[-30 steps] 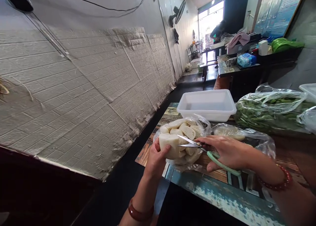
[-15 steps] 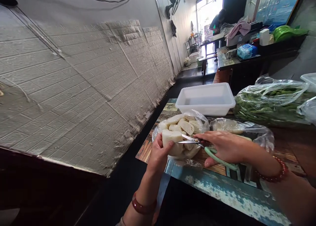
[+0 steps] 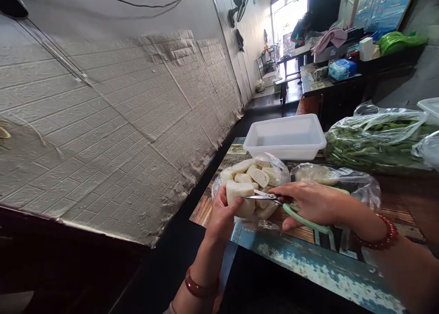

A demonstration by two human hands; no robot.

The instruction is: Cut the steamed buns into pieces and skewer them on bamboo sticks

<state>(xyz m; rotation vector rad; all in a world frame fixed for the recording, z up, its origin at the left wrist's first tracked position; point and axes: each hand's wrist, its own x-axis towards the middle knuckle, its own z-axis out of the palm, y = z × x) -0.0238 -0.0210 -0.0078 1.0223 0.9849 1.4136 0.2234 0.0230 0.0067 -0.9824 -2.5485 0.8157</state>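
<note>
My left hand (image 3: 224,209) grips a thick, pale white food piece (image 3: 239,197) with a smooth surface; its exact kind is unclear. My right hand (image 3: 313,203) is wrapped round the pale green handles of a pair of scissors (image 3: 269,196). Their metal blades are slightly apart and reach the right side of the piece. Below and behind it, a clear plastic bag (image 3: 283,170) holds several similar white pieces, some with small holes in their cut faces (image 3: 258,177). A second clear bag (image 3: 365,186) with pale contents lies beyond my right hand.
A white plastic tub (image 3: 284,150) stands at the table's back edge. To its right sits a bag of green vegetables (image 3: 380,140). The worn table (image 3: 291,268) adjoins a brick-patterned wall (image 3: 137,135). Farther back, a person (image 3: 301,32) stands by a cluttered table (image 3: 310,86).
The scissor blades have drawn slightly closer together at the piece's side. Both hands stay nearly in place, and the view has shifted a little.
</note>
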